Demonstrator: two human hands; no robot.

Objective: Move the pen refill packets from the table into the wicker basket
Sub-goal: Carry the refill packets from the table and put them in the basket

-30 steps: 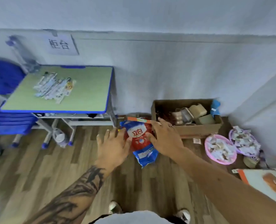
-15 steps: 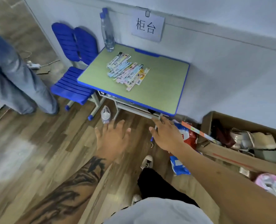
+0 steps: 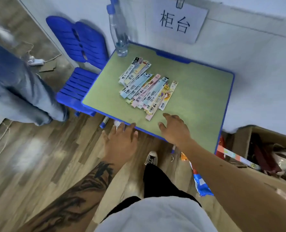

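Several long, flat pen refill packets [image 3: 147, 86] in pale blue, pink and yellow lie fanned in a pile on the green table [image 3: 197, 101] with a blue rim. My right hand [image 3: 174, 129] hovers over the table's near edge, a short way below the pile, fingers spread and empty. At the front left corner of the table, my left hand [image 3: 122, 141] is open too, fingertips at the blue rim. No wicker basket is in view.
A clear water bottle [image 3: 119, 32] stands at the table's back left corner. A blue slatted chair [image 3: 78, 64] is left of the table, and another person's jeans-clad legs [image 3: 18, 91] stand further left. A cardboard box [image 3: 264, 148] of clutter sits on the floor at right.
The view has turned left and closed in on the table. Both hands have moved from over the floor up to the table's near edge, still empty.
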